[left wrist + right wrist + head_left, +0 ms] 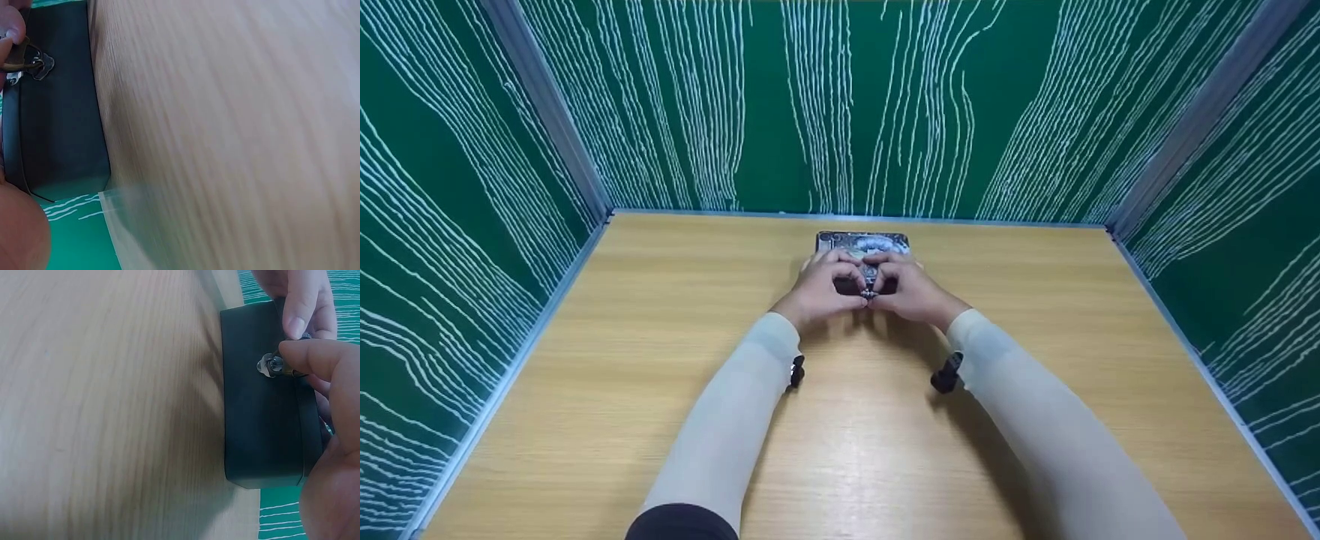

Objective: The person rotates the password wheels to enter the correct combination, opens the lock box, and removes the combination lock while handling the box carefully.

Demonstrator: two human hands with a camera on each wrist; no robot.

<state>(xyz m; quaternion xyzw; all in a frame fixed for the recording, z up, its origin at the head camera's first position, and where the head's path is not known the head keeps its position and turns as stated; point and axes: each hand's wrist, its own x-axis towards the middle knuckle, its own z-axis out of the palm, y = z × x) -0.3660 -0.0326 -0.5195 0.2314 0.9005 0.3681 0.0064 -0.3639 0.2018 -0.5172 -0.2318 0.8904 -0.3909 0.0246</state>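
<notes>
A small dark box (877, 241) with a patterned lid stands near the far edge of the table. On its plain black front, seen in the left wrist view, is a metal clasp (42, 66) with a brass-coloured loop. My left hand (821, 289) reaches it from the left, thumb and forefinger pinching at the clasp, other fingers over the lid. From the other side my right hand (911, 289) pinches at the same clasp, its thumb right by the silver plate. The fingertips hide part of the clasp in both wrist views.
The box rests on a light wooden table (855, 435). Green panels (765, 112) with white wavy lines rise behind it and at both sides, joined by grey posts. Dark wrist-worn devices (946, 373) sit at the cuffs of the pale sleeves.
</notes>
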